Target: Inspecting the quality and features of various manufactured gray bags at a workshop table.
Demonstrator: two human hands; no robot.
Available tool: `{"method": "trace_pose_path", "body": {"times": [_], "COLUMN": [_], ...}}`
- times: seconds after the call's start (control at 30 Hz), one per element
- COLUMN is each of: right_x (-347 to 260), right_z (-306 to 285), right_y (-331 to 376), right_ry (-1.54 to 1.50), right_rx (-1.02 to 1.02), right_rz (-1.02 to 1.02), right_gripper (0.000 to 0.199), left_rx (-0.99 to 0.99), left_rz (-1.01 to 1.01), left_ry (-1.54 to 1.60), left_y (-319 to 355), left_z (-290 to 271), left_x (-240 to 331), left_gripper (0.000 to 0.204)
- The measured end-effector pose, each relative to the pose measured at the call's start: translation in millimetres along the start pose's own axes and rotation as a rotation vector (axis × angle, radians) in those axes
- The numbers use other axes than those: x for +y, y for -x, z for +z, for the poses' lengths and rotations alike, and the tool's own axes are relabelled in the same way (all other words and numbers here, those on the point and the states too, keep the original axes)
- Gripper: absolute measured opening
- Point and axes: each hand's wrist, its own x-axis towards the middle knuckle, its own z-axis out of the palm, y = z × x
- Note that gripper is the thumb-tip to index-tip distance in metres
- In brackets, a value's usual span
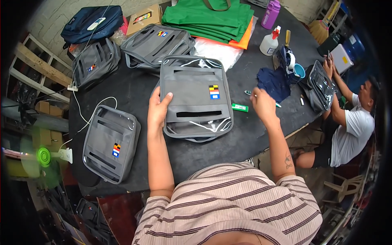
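A grey flat pouch (194,96) with clear plastic ends and a small coloured patch lies on the black table (134,87) in front of me. My left hand (157,108) grips its left edge, thumb on top. My right hand (263,104) hovers to the right of the pouch, fingers loosely apart, holding nothing that I can see. It is over the table near a small green lighter (239,107) and a dark blue cloth (274,83). A thin pen-like tool (249,93) lies just past the fingers.
Another grey pouch (110,143) lies at the table's near left edge; two more (96,61) (157,43) are farther back. Green fabric (210,20), a white squeeze bottle (270,41) and a purple bottle (270,14) stand at the back. A seated person (347,130) works at right.
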Motion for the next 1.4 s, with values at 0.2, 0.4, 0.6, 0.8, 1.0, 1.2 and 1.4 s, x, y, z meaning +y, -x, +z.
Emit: {"method": "trace_pose_path", "body": {"times": [0.2, 0.4, 0.6, 0.8, 1.0, 1.2, 1.4], "right_x": [-6.6, -89.0, -80.9, -70.2, -53.1, -62.6, -75.7], "right_z": [-2.2, -48.8, -12.4, -1.8, 40.7, 52.5, 39.8], "right_y": [-18.1, -92.4, -134.8, -159.6, -155.2, -160.7, -169.0], "right_ry": [-0.429, -1.061, -1.348, -1.576, -1.480, -1.464, -1.548], "right_rx": [0.143, 0.070, -0.286, -0.600, -0.664, -0.575, -0.559], "right_rz": [-0.258, -0.643, -0.247, 0.002, 0.251, 0.329, 0.234], "right_gripper": [0.067, 0.041, 0.017, 0.018, 0.022, 0.026, 0.027], "left_rx": [-0.359, -0.460, -0.108, -0.212, -0.273, -0.282, -0.354], "left_rz": [0.346, 0.364, 0.172, -0.311, -0.564, -0.484, -0.396], "left_ry": [-0.450, -1.058, -0.701, 0.159, 0.381, 0.463, 0.514], "left_y": [-21.4, -8.8, -32.1, -65.4, -70.2, -65.2, -52.1], "left_z": [12.7, 54.0, -26.7, -61.2, -75.4, -80.0, -80.3], "left_x": [82.7, 149.0, 112.7, 73.6, 39.1, 36.4, 38.1], "left_gripper": [0.043, 0.034, 0.025, 0.022, 0.033, 0.026, 0.031]}}
